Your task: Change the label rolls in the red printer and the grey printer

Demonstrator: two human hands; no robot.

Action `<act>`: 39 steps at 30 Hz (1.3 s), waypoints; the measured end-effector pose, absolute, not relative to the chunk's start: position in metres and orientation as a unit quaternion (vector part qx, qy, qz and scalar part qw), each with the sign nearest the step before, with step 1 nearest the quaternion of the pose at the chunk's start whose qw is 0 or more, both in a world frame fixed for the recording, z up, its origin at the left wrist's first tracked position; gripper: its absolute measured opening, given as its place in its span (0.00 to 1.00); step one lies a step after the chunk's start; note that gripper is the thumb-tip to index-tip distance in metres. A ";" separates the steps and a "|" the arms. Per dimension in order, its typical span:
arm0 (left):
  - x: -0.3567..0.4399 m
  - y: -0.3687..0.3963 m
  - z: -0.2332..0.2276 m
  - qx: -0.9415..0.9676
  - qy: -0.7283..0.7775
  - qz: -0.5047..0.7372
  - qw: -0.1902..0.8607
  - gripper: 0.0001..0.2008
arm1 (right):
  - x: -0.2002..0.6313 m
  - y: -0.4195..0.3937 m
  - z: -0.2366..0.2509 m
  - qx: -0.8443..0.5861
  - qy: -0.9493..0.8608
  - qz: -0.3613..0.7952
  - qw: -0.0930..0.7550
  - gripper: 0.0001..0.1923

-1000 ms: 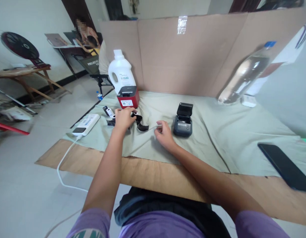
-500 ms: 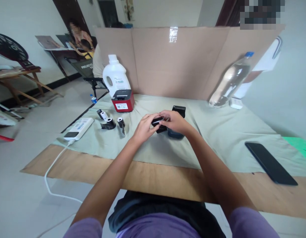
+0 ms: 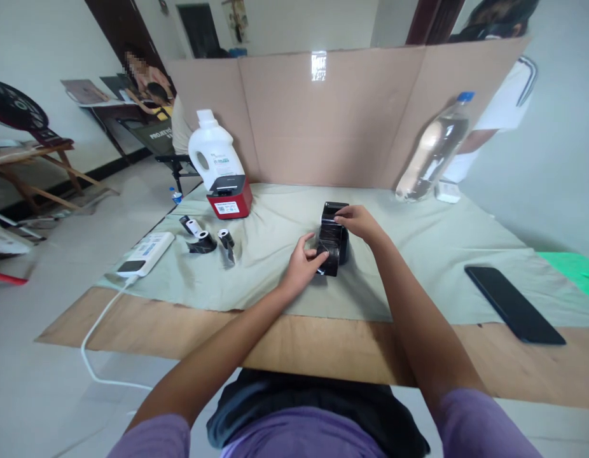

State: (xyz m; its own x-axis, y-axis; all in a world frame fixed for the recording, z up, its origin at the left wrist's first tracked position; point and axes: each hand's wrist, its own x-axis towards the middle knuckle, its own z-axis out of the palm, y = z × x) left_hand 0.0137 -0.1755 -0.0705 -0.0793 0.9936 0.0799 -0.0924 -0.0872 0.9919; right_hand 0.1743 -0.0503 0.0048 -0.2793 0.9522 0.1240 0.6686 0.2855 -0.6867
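Note:
A black strip running down to a black paper roll (image 3: 329,249) is stretched between my hands. My left hand (image 3: 301,266) grips the roll's lower left side with thumb and fingers. Higher up, the fingertips of my right hand (image 3: 359,222) pinch the strip near its top end. Just behind them lies a dark handheld device (image 3: 344,247), mostly covered by the strip; its details are hidden. Several other black rolls with white cores, such as the small paper roll (image 3: 205,242), rest on the cloth to the left.
A red and black box-shaped device (image 3: 230,198) stands before a white jug (image 3: 215,149). A white power bank (image 3: 146,254) with cable lies left. At right are a large clear bottle (image 3: 435,152) and a phone (image 3: 514,304). A cardboard screen (image 3: 323,121) borders the back; people are beyond it.
My hands have moved apart: the left came down and nearer, the right shifted outward and up. A black strip now shows between them. The view has turned slightly.

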 end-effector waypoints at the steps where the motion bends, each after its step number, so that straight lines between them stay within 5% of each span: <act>1: 0.014 -0.175 -0.073 0.474 0.478 0.556 0.488 0.38 | 0.174 -0.049 0.002 -0.546 -0.763 0.243 0.246 0.14; 23: 0.021 -0.180 -0.083 0.523 0.451 0.515 0.508 0.34 | 0.180 -0.052 0.012 -0.541 -0.824 0.120 0.115 0.16; 39: 0.020 -0.178 -0.083 0.532 0.442 0.508 0.513 0.34 | 0.167 -0.047 -0.006 -0.575 -0.789 0.150 0.153 0.15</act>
State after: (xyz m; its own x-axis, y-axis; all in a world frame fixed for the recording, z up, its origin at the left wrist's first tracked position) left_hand 0.0204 -0.1780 -0.0833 0.0927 0.9919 0.0869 -0.0514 -0.0824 0.9953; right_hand 0.1666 -0.0473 -0.0062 -0.2916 0.9541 0.0681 0.8624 0.2930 -0.4128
